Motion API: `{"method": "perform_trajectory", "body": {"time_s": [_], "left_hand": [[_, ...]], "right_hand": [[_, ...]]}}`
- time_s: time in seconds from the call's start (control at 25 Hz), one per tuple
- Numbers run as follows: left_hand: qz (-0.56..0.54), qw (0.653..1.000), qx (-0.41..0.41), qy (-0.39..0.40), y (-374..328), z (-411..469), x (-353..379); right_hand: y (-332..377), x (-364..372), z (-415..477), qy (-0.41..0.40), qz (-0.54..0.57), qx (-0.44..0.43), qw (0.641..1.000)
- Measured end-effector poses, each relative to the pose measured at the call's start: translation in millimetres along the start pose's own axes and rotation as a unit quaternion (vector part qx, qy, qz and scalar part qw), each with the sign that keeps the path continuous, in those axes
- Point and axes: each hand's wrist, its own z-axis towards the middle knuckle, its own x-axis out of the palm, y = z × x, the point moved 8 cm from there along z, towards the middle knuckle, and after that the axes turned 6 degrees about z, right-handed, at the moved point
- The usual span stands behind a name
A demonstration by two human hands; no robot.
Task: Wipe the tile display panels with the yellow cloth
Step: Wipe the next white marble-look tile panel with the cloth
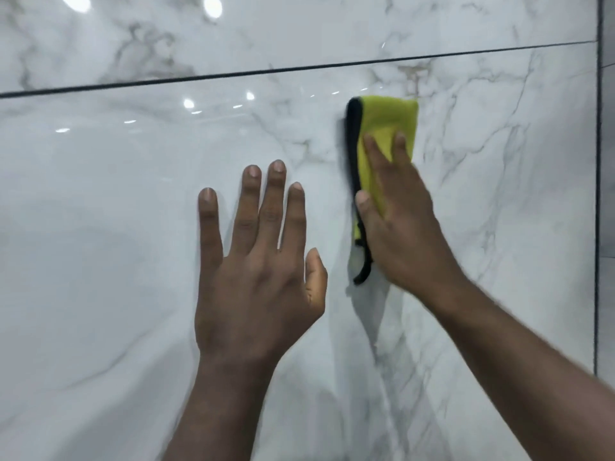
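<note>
A glossy white marble-patterned tile panel (116,227) fills the view. The folded yellow cloth (382,128) with a black edge lies flat against it, right of centre. My right hand (402,224) presses the cloth onto the tile with straight fingers spread over it, thumb at the cloth's black edge. To the left of the cloth, apart from it, my left hand (256,271) rests flat on the bare tile, fingers straight and pointing up.
A dark horizontal joint (233,74) separates this panel from another marble panel (299,28) above. A dark vertical edge (599,194) ends the panel at the far right. Ceiling lights reflect off the glossy surface at upper left.
</note>
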Motion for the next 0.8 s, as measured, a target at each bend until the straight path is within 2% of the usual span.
{"method": "perform_trajectory", "body": {"time_s": [0.08, 0.16, 0.28, 0.32, 0.4, 0.48, 0.56, 0.68, 0.76, 0.8], "left_hand": [[-0.006, 1.0, 0.004, -0.005, -0.2, -0.4, 0.5], [-0.012, 1.0, 0.005, -0.002, -0.5, -1.6, 1.2], [-0.004, 1.0, 0.013, 0.003, 0.0, -1.7, 0.8], [-0.003, 1.0, 0.011, 0.003, 0.2, -2.0, 1.0], [-0.002, 1.0, 0.003, -0.003, 0.1, -1.2, -0.2], [0.004, 1.0, 0.002, -0.011, -0.3, -0.1, -1.8], [0.009, 1.0, 0.005, -0.014, -0.9, -0.4, -2.7], [0.023, 1.0, 0.001, -0.016, -3.6, 1.0, -4.3], [0.028, 0.999, 0.002, -0.017, -0.7, 0.5, -3.4], [0.03, 0.999, 0.0, -0.015, -1.3, 1.3, -3.0]], "right_hand": [[9.5, 15.6, -56.7, 0.046, -0.012, -0.039, 0.998], [-11.7, 12.2, -85.0, 0.062, -0.013, 0.005, 0.998], [-49.6, -5.3, -30.2, 0.014, -0.006, 0.108, 0.994], [-46.0, -9.5, -7.7, 0.005, 0.005, 0.119, 0.993], [-18.5, -5.3, 3.0, 0.007, 0.008, 0.051, 0.999], [5.6, 10.2, -38.3, 0.05, -0.031, -0.034, 0.998], [-6.9, 14.9, -85.6, 0.086, -0.034, -0.032, 0.995], [-57.8, -6.5, -53.8, 0.027, -0.033, 0.036, 0.998], [-62.6, -13.0, -7.8, -0.014, -0.024, 0.08, 0.996], [-50.4, -12.0, 4.4, -0.016, -0.019, 0.071, 0.997]]}}
